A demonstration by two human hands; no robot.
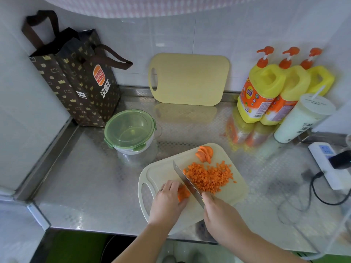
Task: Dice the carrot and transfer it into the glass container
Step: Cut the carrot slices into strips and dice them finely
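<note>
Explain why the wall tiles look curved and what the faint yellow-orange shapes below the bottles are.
Head view: the wide-angle lens bows the white tiled wall; the shiny steel counter mirrors the yellow pump bottles and the leaning beige cutting board, so those shapes are reflections; the diced orange carrot pile looks sharp.

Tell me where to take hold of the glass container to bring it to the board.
I'd grip the glass container by its round wall under the green lid, from the side facing the cutting board: the paper bag crowds its back left, and lid clips jut at the rim.
</note>
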